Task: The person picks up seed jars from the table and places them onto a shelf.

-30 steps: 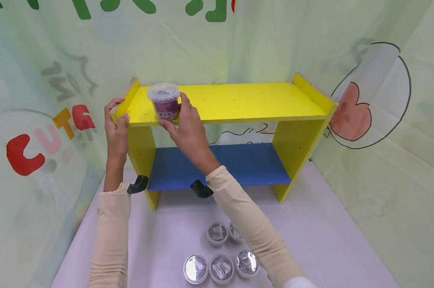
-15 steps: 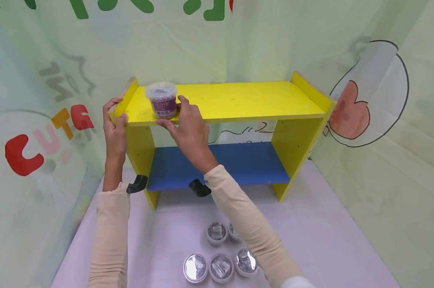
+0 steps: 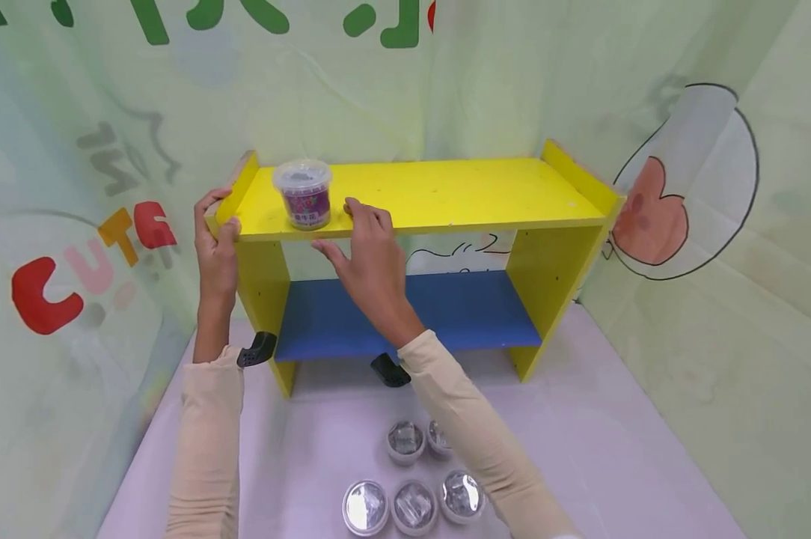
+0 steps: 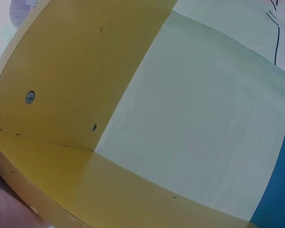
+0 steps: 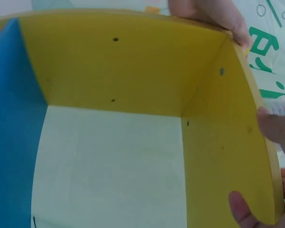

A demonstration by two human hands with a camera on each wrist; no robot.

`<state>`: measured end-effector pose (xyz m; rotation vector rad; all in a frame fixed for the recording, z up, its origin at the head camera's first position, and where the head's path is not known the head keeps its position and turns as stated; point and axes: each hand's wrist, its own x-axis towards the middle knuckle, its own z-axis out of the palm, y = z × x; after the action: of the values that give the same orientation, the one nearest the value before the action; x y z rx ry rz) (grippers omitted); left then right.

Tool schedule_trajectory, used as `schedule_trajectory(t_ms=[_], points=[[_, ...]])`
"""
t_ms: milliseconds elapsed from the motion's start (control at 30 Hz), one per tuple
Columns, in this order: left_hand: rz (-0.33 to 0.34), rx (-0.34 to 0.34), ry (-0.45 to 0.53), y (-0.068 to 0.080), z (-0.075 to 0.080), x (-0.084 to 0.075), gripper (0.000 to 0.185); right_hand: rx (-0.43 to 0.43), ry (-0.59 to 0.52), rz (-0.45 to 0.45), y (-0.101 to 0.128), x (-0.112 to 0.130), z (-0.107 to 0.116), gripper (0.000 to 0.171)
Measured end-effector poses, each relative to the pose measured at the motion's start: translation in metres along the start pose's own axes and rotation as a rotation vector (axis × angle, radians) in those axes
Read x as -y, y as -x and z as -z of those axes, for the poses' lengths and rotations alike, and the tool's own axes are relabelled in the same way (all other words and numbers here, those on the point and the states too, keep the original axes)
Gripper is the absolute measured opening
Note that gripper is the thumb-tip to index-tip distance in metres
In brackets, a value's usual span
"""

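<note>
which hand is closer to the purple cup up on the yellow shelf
Right. The right hand rests at the shelf's front edge just right of the purple cup, fingertips close but apart from it. The left hand grips the shelf's left end, farther away.

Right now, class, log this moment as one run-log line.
left hand: grips shelf corner | right hand: open beside purple tub | tub: upright on top

The yellow top board (image 3: 446, 191) lies bare from the purple tub (image 3: 303, 193) rightward to the raised end lip (image 3: 577, 180). The left hand (image 3: 217, 251) blocks the left corner; the right hand (image 3: 372, 258) crosses the front edge. The blue lower shelf (image 3: 473, 307) stands open. Lidded cups (image 3: 412, 479) crowd the near tabletop.
</note>
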<state>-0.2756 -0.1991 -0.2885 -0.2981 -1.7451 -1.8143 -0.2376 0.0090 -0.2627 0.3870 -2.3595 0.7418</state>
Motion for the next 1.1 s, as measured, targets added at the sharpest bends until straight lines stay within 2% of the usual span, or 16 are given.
schedule_trajectory(t_ms=[200,300,467,600,733,1100], points=[[-0.015,0.003,0.009,-0.001,0.000,0.000,0.042,-0.109,-0.009,0.165,0.021,-0.024,0.007,0.061],[-0.021,-0.002,0.001,-0.002,0.000,-0.001,0.042,-0.140,-0.049,0.265,0.029,-0.034,0.012,0.055],[-0.010,-0.019,-0.001,-0.002,0.001,-0.002,0.042,-0.134,-0.142,0.401,0.042,-0.050,0.019,0.050],[-0.006,-0.020,0.016,-0.001,0.000,-0.001,0.042,-0.106,-0.192,0.467,0.056,-0.063,0.023,0.049],[-0.011,-0.019,0.019,-0.003,-0.001,-0.001,0.042,-0.031,-0.204,0.462,0.073,-0.076,0.024,0.045],[0.014,-0.033,0.024,-0.001,-0.002,0.001,0.042,0.259,-0.158,0.327,0.126,-0.113,0.015,0.032]])
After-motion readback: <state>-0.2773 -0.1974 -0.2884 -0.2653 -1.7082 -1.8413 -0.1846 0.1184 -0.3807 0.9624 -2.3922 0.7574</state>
